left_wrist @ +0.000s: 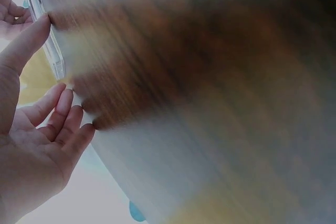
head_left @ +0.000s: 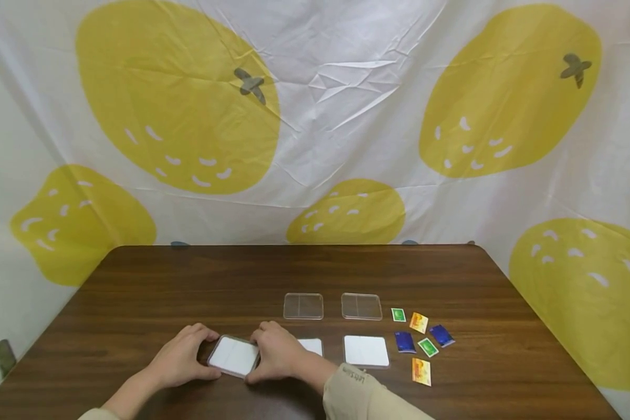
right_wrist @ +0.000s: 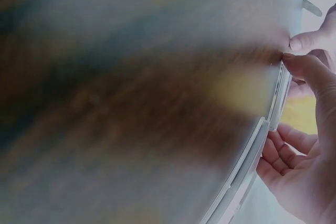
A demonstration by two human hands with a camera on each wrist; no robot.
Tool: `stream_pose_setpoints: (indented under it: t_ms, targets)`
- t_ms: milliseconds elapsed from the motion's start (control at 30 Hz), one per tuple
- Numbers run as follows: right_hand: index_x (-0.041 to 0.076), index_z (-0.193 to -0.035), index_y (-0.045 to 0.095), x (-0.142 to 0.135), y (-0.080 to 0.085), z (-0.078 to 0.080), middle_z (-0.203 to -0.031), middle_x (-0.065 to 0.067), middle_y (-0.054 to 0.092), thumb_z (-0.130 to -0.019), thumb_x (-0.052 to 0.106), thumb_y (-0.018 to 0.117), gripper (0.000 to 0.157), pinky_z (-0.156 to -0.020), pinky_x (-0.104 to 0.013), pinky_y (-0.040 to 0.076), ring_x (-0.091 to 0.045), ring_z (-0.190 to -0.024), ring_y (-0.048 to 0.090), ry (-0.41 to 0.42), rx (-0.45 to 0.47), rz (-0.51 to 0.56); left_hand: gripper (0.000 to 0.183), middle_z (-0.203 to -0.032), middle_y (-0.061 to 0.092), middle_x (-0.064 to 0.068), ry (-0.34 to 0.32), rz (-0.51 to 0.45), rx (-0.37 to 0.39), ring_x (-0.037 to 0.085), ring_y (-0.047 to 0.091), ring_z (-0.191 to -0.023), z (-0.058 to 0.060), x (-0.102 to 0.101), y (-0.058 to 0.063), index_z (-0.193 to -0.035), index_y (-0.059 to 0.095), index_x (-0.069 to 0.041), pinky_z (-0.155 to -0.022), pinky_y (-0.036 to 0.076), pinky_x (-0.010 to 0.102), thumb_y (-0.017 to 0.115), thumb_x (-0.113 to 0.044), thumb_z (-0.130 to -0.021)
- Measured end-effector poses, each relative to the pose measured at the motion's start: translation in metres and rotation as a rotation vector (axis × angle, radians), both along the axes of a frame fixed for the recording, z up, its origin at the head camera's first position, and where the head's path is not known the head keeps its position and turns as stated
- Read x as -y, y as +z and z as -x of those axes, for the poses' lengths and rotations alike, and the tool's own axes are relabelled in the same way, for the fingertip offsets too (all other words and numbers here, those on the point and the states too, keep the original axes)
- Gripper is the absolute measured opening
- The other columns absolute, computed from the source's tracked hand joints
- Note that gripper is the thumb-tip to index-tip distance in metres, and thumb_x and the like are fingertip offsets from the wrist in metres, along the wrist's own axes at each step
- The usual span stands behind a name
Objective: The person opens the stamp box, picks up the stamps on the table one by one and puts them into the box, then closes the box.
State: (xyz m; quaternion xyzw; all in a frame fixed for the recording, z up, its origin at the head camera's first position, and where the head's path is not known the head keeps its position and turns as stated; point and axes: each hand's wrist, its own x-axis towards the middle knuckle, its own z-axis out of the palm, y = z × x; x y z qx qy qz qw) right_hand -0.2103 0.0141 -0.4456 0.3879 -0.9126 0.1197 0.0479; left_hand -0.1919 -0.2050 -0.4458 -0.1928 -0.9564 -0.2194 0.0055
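A shallow clear plastic case (head_left: 234, 355) with a white insert lies slightly turned on the table, between both hands. My left hand (head_left: 184, 356) holds its left side, thumb by the near corner and index finger by the far one. At its right side, my right hand (head_left: 275, 353) grips it between thumb and fingers. The left wrist view shows the left thumb (left_wrist: 39, 32) against the case's near edge, the other fingers curving down to the tabletop. A second white-filled case (head_left: 313, 346) is partly hidden behind the right hand, and a third (head_left: 366, 351) lies farther right.
Two transparent lids or trays (head_left: 303, 306) (head_left: 361, 306) lie behind the white-filled cases. Small packets in green (head_left: 398, 315), orange (head_left: 421, 371) and blue (head_left: 405, 342) are scattered on the right. The brown wooden table (head_left: 215, 268) meets a lemon-print curtain (head_left: 346, 116) at the back.
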Motion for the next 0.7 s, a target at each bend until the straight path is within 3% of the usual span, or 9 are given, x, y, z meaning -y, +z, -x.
stream_pose_setpoints:
  t_ms: [400,700]
  targets:
    - [0.007,-0.105,0.064,-0.002,-0.001,0.011,-0.094,0.002,0.057,-0.057,0.037,0.079,0.058,-0.076,-0.015,0.04,-0.008,-0.086,0.05,0.036,0.075,0.011,0.06,-0.096,0.055,-0.004,0.012,0.003,0.022,0.019,0.051,-0.095,0.0,0.0,0.002,-0.101,0.061,-0.011,-0.077,0.045,0.04,0.082,-0.044,-0.055]
    - [0.007,-0.105,0.064,-0.007,0.004,0.021,-0.093,0.002,0.058,-0.058,0.034,0.078,0.056,-0.077,-0.014,0.039,-0.006,-0.085,0.051,0.125,0.071,-0.011,0.059,-0.096,0.055,-0.004,-0.002,0.0,0.029,0.021,0.051,-0.097,0.002,0.001,0.003,-0.1,0.061,-0.012,-0.079,0.045,0.043,0.081,-0.045,-0.056]
